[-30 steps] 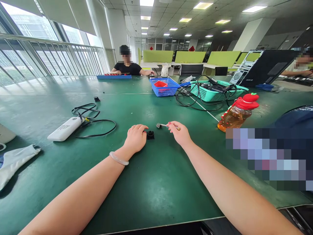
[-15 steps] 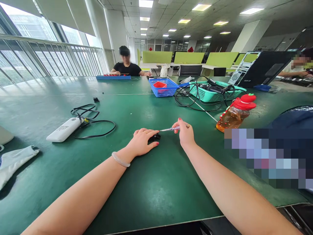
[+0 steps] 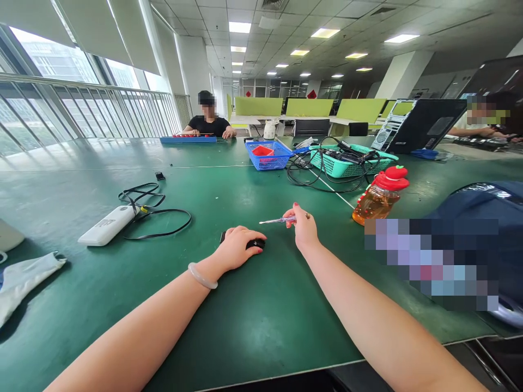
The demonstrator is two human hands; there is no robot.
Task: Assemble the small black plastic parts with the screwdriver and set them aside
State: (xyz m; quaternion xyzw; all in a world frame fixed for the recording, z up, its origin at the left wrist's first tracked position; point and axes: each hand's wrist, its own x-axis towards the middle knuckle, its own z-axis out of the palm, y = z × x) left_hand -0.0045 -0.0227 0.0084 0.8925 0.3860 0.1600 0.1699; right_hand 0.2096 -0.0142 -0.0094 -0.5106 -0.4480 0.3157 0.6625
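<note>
Screwdriver [image 3: 273,221]: slim metal shaft, translucent pale-purple handle; between the hands, tip leftward.
Right hand [image 3: 304,224]: fingers closed around the handle.
Black part [image 3: 256,243]: small, mostly covered.
Left hand [image 3: 234,245]: curled over it, thumb and finger gripping.

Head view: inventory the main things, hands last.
table: 1, green, throughout
half-covered part: 1, black, centre
screwdriver: 1, silvery, centre
power bank: 1, white, left
cord: 1 bundle, black, beside it
cloth: 1, pale, left edge
baskets: 2, blue and teal, back
bottle: 1, red and amber, right
computer case: 1, black, far right
people: 2, black and pale tops, beyond
left hand: 1, red-nailed, on half-covered part
right hand: 1, red-nailed, holding screwdriver
</note>
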